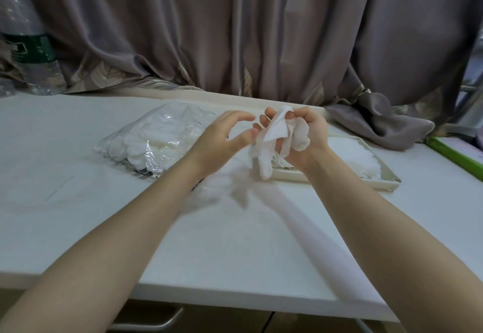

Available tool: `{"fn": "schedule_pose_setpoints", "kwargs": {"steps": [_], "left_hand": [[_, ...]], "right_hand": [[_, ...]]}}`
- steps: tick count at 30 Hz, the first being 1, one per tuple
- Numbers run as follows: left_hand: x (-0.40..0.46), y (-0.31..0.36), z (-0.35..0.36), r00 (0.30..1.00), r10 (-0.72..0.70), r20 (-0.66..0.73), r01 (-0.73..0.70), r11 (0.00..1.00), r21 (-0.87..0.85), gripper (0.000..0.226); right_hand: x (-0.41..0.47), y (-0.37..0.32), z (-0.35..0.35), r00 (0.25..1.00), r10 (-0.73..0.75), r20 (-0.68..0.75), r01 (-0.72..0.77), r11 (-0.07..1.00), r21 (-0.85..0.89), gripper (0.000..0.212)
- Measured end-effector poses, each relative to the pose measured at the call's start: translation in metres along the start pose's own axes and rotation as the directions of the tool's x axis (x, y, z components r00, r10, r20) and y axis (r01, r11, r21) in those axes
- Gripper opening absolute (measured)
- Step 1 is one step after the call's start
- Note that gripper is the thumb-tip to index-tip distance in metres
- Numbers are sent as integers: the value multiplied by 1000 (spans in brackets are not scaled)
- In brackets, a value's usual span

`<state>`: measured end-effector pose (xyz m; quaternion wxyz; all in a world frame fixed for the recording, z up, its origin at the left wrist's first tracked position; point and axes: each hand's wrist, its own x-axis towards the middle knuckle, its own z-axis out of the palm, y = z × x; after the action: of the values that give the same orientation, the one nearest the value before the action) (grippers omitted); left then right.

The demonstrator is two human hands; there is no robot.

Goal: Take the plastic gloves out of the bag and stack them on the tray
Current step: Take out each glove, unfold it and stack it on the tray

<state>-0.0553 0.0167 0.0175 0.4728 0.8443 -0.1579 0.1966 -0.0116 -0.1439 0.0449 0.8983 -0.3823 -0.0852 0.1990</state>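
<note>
Two bare forearms reach over a white table (78, 202). The right hand (308, 134) grips a crumpled white plastic glove (274, 139) — one glove finger dangles toward the tray (386, 178), where more gloves (352, 155) lie stacked. The left hand (224, 136), fingers loosely curved, touches the glove's edge. A clear bag of gloves (154, 139) lies to the left — grey curtains (235, 32) hang behind.

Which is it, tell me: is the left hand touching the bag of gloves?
Apart. The head view shows the left hand raised above the table, with its fingers toward the glove in the right hand; the bag lies beyond it.
</note>
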Motion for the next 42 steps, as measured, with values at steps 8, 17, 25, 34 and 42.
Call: {"fn": "schedule_pose_setpoints", "kwargs": {"steps": [8,17,25,34,42], "left_hand": [[-2,21,17,987,-156,-47,148,978,-145,11],[21,53,9,952,-233,196,304,772,-558,26],[38,94,30,971,-153,182,196,948,-249,15],[51,105,38,958,-162,238,198,971,-137,20],[71,83,38,936,-290,202,321,936,-142,20]], "right_hand": [[-14,-11,-7,998,-8,54,7,1000,14,21],[-39,-50,-35,958,8,-286,-281,212,-936,34],[-58,-59,-16,950,-136,282,299,124,-946,12],[-54,-69,-29,897,-430,104,74,-85,-994,17],[-63,-114,-65,986,-132,-102,-50,346,-937,20]]}}
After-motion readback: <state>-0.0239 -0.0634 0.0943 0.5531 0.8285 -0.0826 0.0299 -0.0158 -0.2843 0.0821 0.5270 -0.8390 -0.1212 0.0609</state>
